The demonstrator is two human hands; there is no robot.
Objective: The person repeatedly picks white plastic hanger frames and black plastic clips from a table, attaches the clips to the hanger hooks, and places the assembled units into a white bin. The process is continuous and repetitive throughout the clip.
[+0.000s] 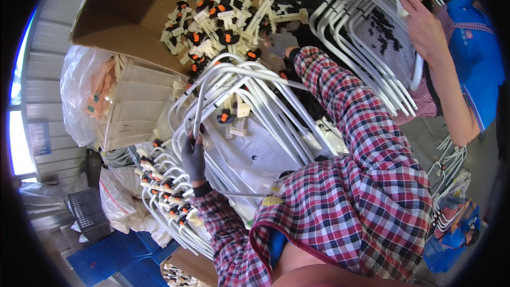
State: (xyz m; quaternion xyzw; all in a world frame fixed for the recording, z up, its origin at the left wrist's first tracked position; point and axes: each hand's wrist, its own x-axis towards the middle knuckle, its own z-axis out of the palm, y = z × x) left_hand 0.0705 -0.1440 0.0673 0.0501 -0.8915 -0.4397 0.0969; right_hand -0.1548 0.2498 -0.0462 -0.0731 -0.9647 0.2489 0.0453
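Observation:
My left hand (193,160), in a grey glove, is closed round the leg of a white U-shaped bent tube (200,107) at the near left of a stack of such tubes (276,103). My right hand (282,43), also gloved, reaches to the right edge of a heap of cream plastic clips (223,18) with black and orange parts. Its fingers are partly lost among the clips, so their grip does not show. A loose clip with a black and orange knob (226,117) lies inside the tube frames, on pale sheeting.
An open cardboard box (122,10) stands behind the heap. At left is a cream plastic crate (141,101) with a clear bag. More tubes fitted with clips (170,202) lie at lower left. At right, a co-worker's hand (425,29) holds a white part above another tube stack (353,48).

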